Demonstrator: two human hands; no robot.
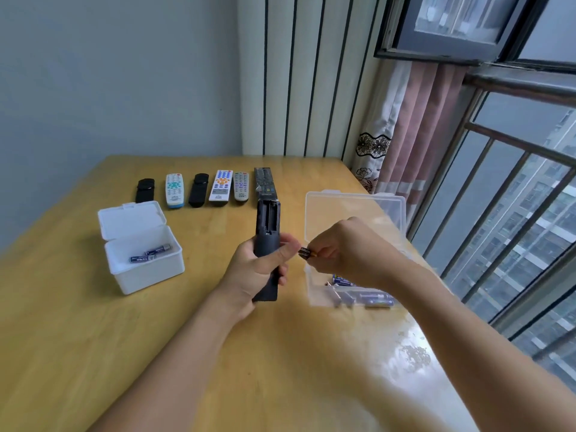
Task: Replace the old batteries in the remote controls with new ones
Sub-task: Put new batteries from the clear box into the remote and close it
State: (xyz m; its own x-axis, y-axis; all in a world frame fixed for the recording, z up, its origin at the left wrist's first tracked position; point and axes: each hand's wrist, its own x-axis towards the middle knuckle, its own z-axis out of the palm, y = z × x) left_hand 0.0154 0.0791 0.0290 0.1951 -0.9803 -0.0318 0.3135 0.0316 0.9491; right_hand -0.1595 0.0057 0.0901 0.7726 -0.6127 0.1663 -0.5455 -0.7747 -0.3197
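Observation:
My left hand [258, 269] grips a black remote [267, 232] held back side up above the table, its battery compartment open and looking empty. Just to its right, my right hand [346, 247] pinches dark batteries [307, 253], two as far as I can tell, their ends pointing toward the remote. Below that hand stands a clear plastic box [355, 207] with its lid up and several blue batteries [374, 299] inside. At the left, a white box [146, 272] with open lid holds two blue batteries [151, 254].
Several remotes lie in a row at the back of the wooden table [93, 322]: black ones [145, 190], [198, 190], white ones [174, 190], [221, 185], a grey one [241, 186] and a dark one [263, 181]. A window with bars and a curtain [414, 135] are at the right.

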